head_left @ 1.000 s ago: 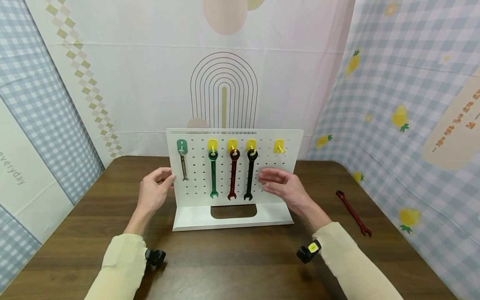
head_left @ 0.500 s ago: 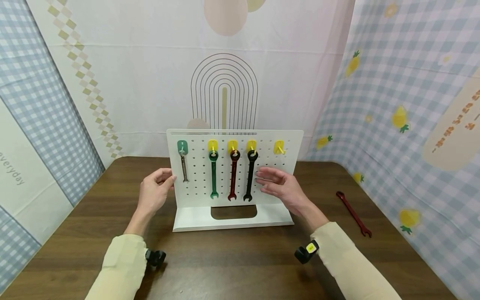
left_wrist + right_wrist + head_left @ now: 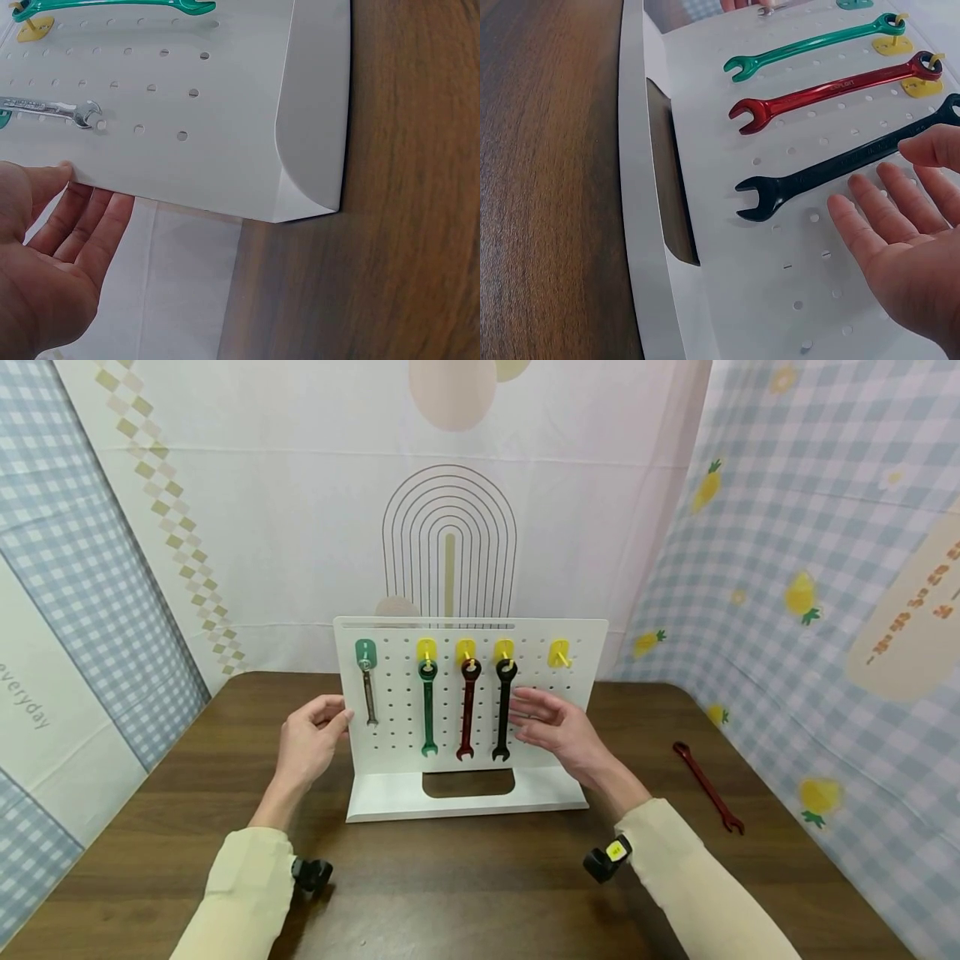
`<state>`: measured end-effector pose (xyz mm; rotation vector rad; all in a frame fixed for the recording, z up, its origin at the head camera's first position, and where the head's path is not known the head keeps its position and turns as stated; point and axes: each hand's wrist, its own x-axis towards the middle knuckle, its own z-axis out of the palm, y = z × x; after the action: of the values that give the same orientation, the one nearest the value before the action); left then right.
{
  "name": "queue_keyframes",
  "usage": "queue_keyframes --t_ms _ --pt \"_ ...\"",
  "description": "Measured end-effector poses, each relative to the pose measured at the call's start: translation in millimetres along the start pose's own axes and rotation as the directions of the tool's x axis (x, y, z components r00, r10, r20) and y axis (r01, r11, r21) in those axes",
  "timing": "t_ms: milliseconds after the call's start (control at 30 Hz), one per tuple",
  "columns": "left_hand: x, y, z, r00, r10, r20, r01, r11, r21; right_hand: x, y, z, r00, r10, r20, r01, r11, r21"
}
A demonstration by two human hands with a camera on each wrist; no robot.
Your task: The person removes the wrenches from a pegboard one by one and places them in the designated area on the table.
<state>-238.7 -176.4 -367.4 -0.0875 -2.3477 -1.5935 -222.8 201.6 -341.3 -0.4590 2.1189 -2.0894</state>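
Note:
A white pegboard stand (image 3: 397,764) stands upright on the table. My left hand (image 3: 311,737) holds its left edge; in the left wrist view the thumb is at the front and the fingers go behind the edge. A black wrench (image 3: 504,714) hangs from a yellow hook right of the middle. My right hand (image 3: 558,731) is beside its shaft, fingers extended; in the right wrist view the thumb (image 3: 930,146) overlaps the shaft and the fingertips lie close along its side. A red wrench (image 3: 468,714), a green wrench (image 3: 428,714) and a small silver wrench (image 3: 369,697) hang further left.
One yellow hook (image 3: 559,653) at the board's right bears no wrench. Another red wrench (image 3: 707,787) lies on the brown wooden table (image 3: 465,893), right of the stand. Cloth hangings (image 3: 285,527) enclose the table behind and at both sides.
My right hand has shifted slightly left, up to the black wrench. That wrench's lower end has swung a little to the right. The left hand stays at the board's edge.

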Motion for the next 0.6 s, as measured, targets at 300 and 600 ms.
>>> queue_keyframes --t_ms 300,600 --pt "0.6 1.2 -0.6 1.000 0.006 0.001 -0.006 1.000 0.011 2.5 -2.7 5.9 1.000 0.005 0.016 -0.005 1.000 0.005" --pt "0.2 -0.3 -0.4 1.000 -0.011 0.006 0.011 1.000 0.024 5.7 -2.3 10.4 1.000 0.022 0.023 -0.022 1.000 -0.011"
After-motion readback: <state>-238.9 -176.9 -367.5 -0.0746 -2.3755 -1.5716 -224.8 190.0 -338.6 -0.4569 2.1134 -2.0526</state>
